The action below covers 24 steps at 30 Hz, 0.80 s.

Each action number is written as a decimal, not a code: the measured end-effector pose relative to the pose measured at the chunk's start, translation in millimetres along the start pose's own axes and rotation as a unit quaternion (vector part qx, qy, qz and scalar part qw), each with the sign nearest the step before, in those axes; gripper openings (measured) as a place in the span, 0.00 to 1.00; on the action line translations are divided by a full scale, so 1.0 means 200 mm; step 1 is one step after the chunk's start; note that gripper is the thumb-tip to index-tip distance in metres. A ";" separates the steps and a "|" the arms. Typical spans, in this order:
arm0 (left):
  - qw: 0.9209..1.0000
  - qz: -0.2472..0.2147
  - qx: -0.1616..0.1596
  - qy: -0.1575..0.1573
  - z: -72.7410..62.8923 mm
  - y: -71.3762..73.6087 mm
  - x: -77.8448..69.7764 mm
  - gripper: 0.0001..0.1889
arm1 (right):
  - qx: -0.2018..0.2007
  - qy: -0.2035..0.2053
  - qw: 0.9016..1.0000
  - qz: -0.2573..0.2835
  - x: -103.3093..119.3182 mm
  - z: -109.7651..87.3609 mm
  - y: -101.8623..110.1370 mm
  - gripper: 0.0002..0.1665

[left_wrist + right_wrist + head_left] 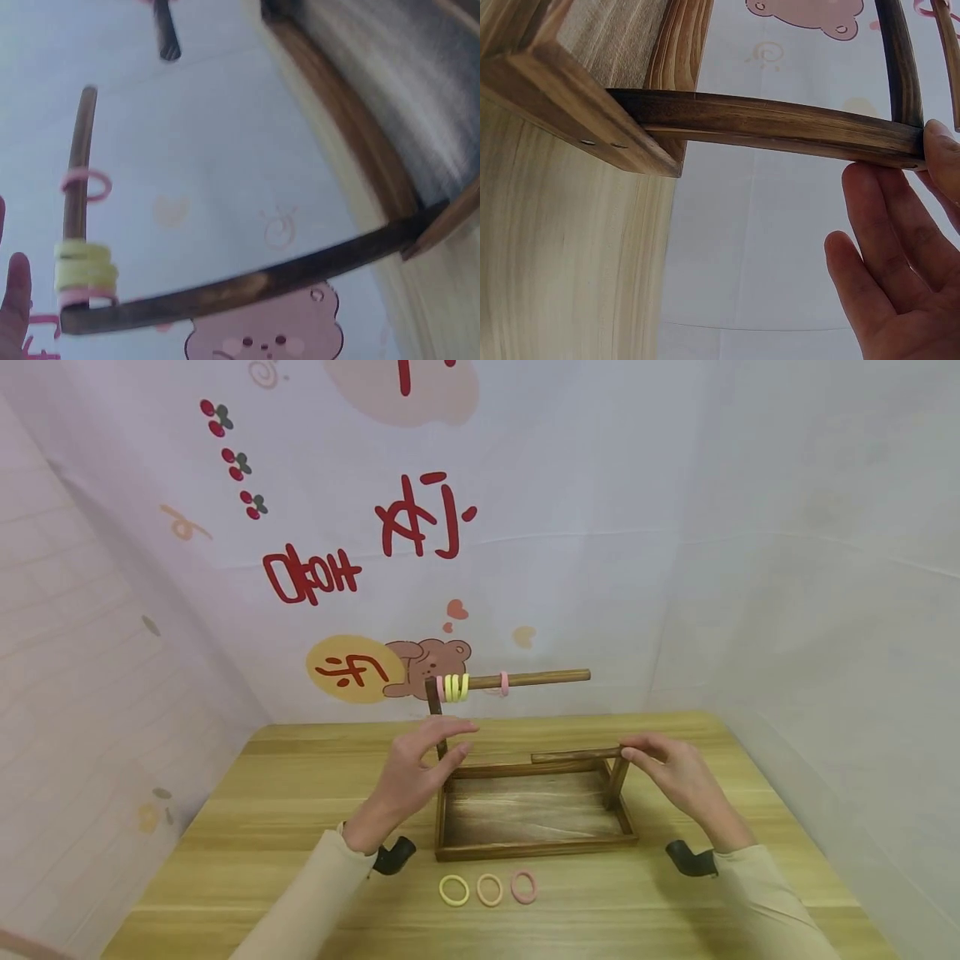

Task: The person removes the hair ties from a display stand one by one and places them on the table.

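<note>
A brown wooden rack (536, 850) with a shallow tray base has a tall left post and a shorter right post, each bearing a horizontal rod. Several yellow rings (456, 687) and a pink ring sit bunched at the post end of the tall rod (551, 677); another pink ring (504, 683) hangs farther along it. My left hand (405, 777) is beside the tall post, thumb and fingers apart and holding nothing. With thumb and fingertips, my right hand (678, 777) pinches the top corner of the short post (780, 127), where the bare lower rod (570, 756) joins.
On the wooden table (300, 827), in front of the rack, lie a yellow ring (453, 891), a peach ring (490, 890) and a pink ring (523, 887) in a row. A white printed cloth (585, 568) hangs behind the table and along its sides.
</note>
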<state>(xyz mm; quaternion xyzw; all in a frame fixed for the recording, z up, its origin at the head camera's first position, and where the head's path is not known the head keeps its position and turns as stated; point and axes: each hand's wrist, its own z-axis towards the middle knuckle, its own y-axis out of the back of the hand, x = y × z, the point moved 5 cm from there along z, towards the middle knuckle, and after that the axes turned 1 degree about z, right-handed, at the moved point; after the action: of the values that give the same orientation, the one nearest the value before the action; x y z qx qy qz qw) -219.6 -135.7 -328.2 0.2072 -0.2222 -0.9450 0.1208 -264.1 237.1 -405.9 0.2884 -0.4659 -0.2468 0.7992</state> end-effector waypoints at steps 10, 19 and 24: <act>0.993 0.048 -0.099 0.046 0.05 0.14 0.12 0.17 | -0.002 0.004 1.000 0.000 0.00 0.00 0.01 0.14; 0.981 0.074 -0.112 0.141 0.05 0.15 0.29 0.17 | -0.008 0.006 1.000 -0.001 0.00 0.00 0.01 0.13; 0.976 0.073 -0.110 0.175 0.04 0.14 0.34 0.16 | -0.009 0.008 1.000 0.002 0.00 -0.01 0.00 0.13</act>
<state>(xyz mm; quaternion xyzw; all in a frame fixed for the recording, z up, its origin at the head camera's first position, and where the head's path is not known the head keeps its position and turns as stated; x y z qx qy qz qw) -280.3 -179.4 -330.7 0.3380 -0.1069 -0.9013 0.2490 -262.4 237.4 -405.2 0.2823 -0.4579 -0.2472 0.8059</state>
